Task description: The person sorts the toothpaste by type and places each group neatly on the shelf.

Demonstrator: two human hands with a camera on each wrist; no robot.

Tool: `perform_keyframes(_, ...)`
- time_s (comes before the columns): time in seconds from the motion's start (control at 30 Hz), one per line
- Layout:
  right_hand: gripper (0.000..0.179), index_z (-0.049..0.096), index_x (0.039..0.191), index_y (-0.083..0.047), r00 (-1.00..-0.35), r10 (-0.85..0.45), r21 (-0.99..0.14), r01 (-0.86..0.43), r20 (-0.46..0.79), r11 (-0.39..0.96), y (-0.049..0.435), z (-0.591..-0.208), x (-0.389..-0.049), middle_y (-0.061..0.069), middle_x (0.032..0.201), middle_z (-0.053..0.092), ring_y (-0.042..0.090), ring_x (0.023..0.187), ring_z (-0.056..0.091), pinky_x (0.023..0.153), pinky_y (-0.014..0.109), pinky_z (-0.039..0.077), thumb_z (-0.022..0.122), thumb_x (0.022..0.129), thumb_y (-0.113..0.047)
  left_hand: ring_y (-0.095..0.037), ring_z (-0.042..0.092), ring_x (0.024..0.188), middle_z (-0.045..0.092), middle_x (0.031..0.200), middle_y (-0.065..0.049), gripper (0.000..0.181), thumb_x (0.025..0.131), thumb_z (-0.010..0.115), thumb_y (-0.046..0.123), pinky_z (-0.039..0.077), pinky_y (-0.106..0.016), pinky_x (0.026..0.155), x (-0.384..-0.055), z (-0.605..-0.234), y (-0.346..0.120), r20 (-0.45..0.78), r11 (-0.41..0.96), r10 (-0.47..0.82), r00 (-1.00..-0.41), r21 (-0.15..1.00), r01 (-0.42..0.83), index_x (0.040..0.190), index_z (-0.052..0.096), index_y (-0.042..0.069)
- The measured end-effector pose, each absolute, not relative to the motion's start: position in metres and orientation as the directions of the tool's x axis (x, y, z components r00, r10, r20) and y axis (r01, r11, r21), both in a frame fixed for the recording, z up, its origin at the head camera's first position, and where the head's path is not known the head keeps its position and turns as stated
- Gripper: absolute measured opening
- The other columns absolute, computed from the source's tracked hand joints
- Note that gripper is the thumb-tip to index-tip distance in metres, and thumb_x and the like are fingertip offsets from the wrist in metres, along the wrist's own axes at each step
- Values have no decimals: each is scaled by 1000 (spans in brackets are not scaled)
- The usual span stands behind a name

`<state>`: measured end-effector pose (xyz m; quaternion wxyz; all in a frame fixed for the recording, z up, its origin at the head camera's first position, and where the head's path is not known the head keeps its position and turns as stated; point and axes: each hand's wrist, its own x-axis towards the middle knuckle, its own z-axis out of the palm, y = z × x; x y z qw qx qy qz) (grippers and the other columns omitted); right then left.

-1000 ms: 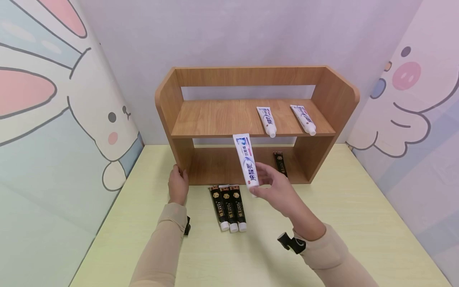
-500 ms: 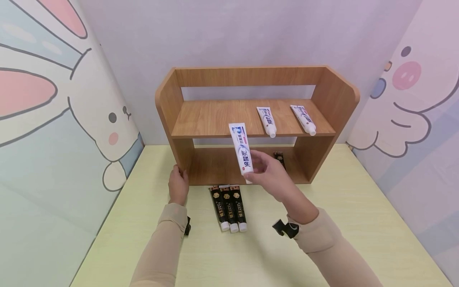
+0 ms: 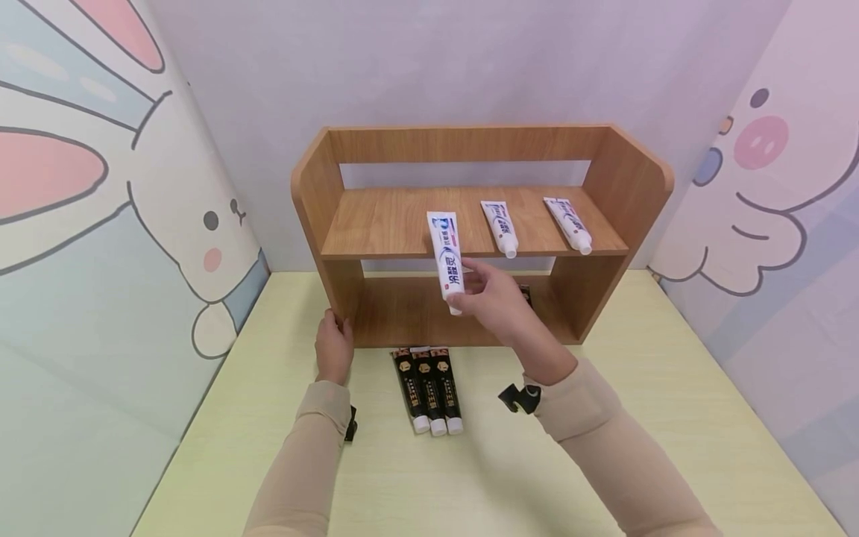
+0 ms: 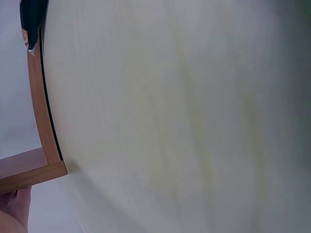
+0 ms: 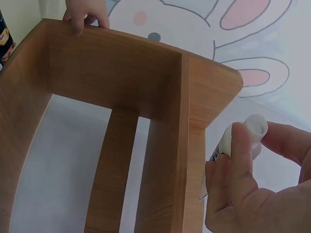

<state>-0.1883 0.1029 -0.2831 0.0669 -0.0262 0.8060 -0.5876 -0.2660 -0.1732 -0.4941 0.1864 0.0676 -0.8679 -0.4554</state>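
My right hand (image 3: 493, 298) pinches a white toothpaste tube (image 3: 446, 252) near its cap, thumb on one side and fingers on the other. The tube tilts upward, overlapping the front edge of the upper board in the head view; its white cap (image 5: 256, 127) faces the right wrist camera. My left hand (image 3: 333, 347) grips the left side panel of the wooden shelf (image 3: 470, 134), low at the front, its fingertips showing over the panel's edge in the right wrist view. Two more white toothpaste tubes (image 3: 499, 229) (image 3: 568, 224) lie on the upper board, caps forward.
Three black toothpaste tubes (image 3: 429, 391) with white caps lie side by side on the pale table (image 3: 389, 485) before the shelf. Another black tube (image 3: 526, 294) lies on the lower board, mostly hidden behind my right hand. Cartoon-printed walls (image 3: 215, 171) stand at both sides.
My right hand has carried the white toothpaste tube up and forward, slightly left, from before the lower compartment to the upper board's front edge. My left hand has stayed put.
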Motion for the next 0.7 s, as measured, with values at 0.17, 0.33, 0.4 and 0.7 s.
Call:
perform_keyframes(0.17,67,40,149,-12,-989,-120,-950,41,-82,309,97,-275,-199,10,130,52,28,107,56,86,37,52,70,89,-4,-37,57,98,55,108,-21,21,101,53,10,51,-50,80,-266,-494,-173,266,585,-289,-920,810,51,117,47,-2)
perform_keyframes(0.33,67,40,149,-11,-989,-110,-947,57,-97,317,91,-267,-212,11,131,52,27,105,57,86,37,52,70,89,-4,-37,57,96,54,106,-20,20,101,52,10,50,-49,79,-265,-493,-173,256,586,-295,-921,809,37,116,47,-2)
perform_keyframes(0.4,68,39,149,-11,-989,-101,-944,70,-108,322,90,-264,-217,11,131,52,27,104,58,86,37,52,70,89,-5,-36,57,95,54,105,-19,19,101,53,11,50,-48,78,-264,-493,-173,253,586,-297,-921,810,33,115,47,-1)
perform_keyframes(0.7,68,38,150,-11,-988,-71,-926,100,-135,364,87,-263,-232,13,127,53,26,102,59,84,33,52,71,90,-8,-36,57,93,55,104,-20,18,101,53,10,50,-48,76,-265,-493,-173,265,593,-295,-918,804,42,113,47,-1)
